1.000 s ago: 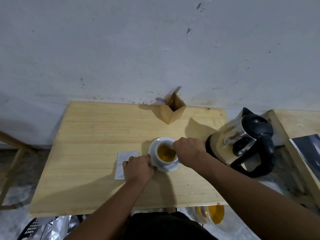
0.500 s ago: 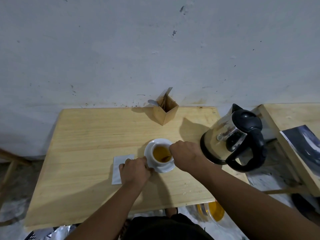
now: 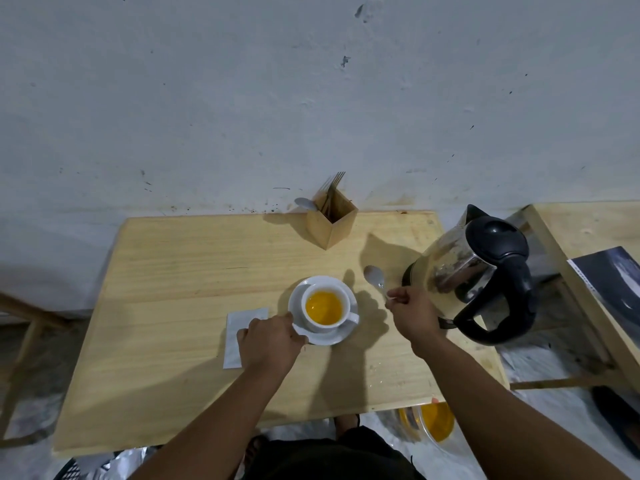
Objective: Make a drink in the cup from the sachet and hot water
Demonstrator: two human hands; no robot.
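Fingers of the right hand (image 3: 414, 315) pinch the handle of a metal spoon (image 3: 375, 278), held just to the right of the cup (image 3: 324, 309) and clear of it, with the bowl of the spoon pointing away from the person toward the wall. The left hand (image 3: 270, 341) rests on the table (image 3: 173, 306) to the left of the cup, fingers curled loosely and touching the near-left rim of the white saucer (image 3: 343, 336); it steadies the saucer rather than gripping anything.

The white cup sits on that saucer and holds an orange-yellow liquid, evenly coloured across its surface. A flat white sachet (image 3: 235, 336) lies on the table just left of the cup, partly under the left hand. To the right of the cup, beyond the spoon hand, stands a steel kettle (image 3: 467, 268) with a black lid and handle. Behind the cup, against the wall, is a wooden cutlery box (image 3: 330, 225) holding forks and a spoon.

Judging by the filled, coloured cup and the spoon lifted out of it, stirring looks finished and the drink nearly made. The next move probably calls for putting the spoon down, on the saucer or table, without dripping or knocking the full cup.
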